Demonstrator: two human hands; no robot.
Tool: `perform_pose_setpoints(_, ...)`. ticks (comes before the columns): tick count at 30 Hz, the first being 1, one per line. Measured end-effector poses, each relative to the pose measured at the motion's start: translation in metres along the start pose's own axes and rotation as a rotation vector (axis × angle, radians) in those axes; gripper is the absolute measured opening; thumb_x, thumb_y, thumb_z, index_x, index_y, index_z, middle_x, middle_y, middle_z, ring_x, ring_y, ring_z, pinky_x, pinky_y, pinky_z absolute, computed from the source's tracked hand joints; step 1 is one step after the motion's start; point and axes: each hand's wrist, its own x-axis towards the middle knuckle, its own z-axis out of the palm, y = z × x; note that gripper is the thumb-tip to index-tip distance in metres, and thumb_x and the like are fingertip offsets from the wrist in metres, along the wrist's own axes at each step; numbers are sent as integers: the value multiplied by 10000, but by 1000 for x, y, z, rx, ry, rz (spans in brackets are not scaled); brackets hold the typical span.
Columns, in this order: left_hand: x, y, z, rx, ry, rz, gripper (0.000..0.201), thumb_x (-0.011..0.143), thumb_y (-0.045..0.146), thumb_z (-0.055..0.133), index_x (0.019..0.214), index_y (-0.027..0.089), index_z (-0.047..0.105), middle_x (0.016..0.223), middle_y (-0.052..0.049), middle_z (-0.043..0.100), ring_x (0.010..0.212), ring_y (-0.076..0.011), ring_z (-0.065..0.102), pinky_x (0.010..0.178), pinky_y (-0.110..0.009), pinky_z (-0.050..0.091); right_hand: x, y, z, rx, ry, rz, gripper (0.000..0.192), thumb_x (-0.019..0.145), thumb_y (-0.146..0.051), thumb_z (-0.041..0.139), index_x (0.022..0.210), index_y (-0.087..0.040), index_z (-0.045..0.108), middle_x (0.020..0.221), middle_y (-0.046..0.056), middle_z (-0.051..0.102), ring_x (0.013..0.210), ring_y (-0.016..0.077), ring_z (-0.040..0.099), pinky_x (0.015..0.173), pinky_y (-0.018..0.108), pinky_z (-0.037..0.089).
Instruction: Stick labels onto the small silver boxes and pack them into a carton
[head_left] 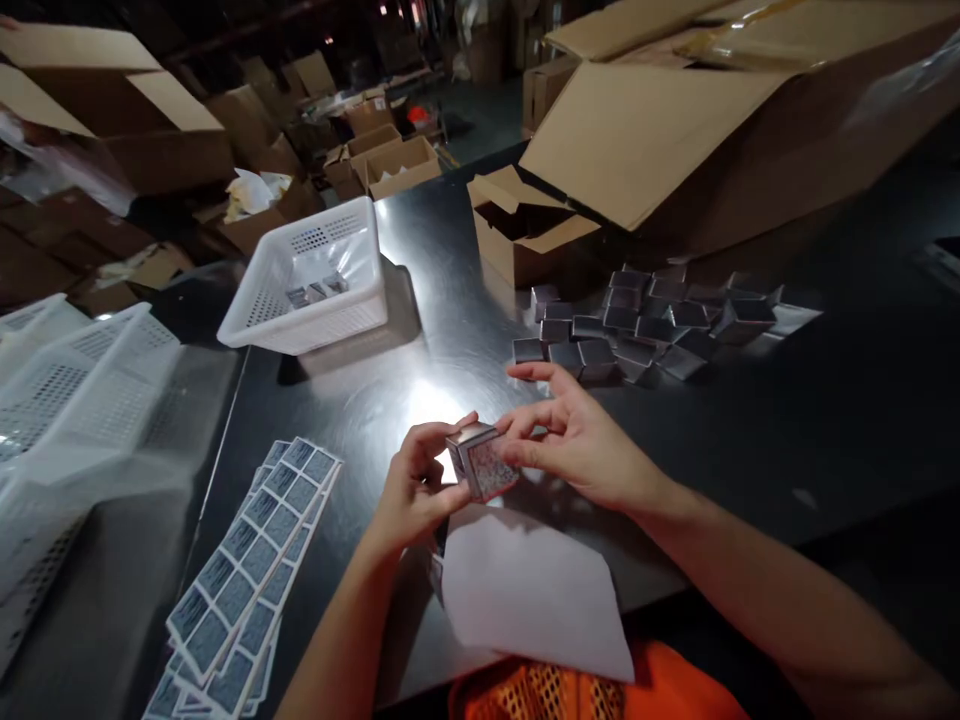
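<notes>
A small box (487, 466) with a silvery top and a patterned front face is held up over the table in front of me. My left hand (416, 490) grips it from the left, thumb low and fingers along the back. From the right, my right hand (574, 440) pinches the box's edge between thumb and fingertips, its index finger raised. Below the box lies a blank white sheet (532, 590), partly over the table's near edge. Several sticker sheets (251, 560) with rows of dark squares lie stacked at the left.
Several small silvery boxes (630, 320) lie grouped at the right on the metal table (360, 400). Behind them stand a small open carton (517, 245) and a large cardboard box (660, 140). A white basket (315, 320) holds a few small boxes. More white baskets (75, 380) stand far left.
</notes>
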Motion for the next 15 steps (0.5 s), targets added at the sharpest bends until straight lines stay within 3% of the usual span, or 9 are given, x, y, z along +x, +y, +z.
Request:
perform_pose_setpoints(3, -2, -2, -1, 33, -18, 0, 490, 743, 491, 806, 1107, 267, 566, 1377, -159, 664, 886, -219, 733, 481, -237, 472, 0, 1, 1, -8, 11, -6, 753, 675, -258, 883, 1264, -262, 413, 677, -82, 659, 914, 208, 728, 780, 329, 573)
perform_pose_setpoints(7, -3, -4, -2, 70, -20, -10, 469, 755, 450, 804, 1114, 260, 572, 1388, -155, 658, 730, -155, 685, 443, -214, 404, 0, 2, 2, 15, 3, -2, 730, 677, -219, 876, 1235, -262, 408, 660, -91, 651, 877, 193, 726, 751, 304, 568)
perform_pose_setpoints(11, -1, 0, -2, 29, -30, 11, 449, 753, 367, 815, 1110, 258, 566, 1357, -147, 681, 457, -39, 453, 389, -195, 289, 0, 1, 3, 10, 9, 7, 717, 669, -225, 879, 1209, -263, 410, 661, -87, 650, 897, 205, 727, 726, 304, 573)
perform_pose_setpoints(15, 0, 5, -1, -36, -62, 35, 417, 780, 290, 809, 1102, 256, 547, 1364, -140, 678, 395, 8, 270, 375, -184, 190, 0, 1, 3, 9, 9, 0, 689, 681, -227, 867, 1193, -262, 408, 662, -82, 653, 902, 198, 726, 691, 276, 560)
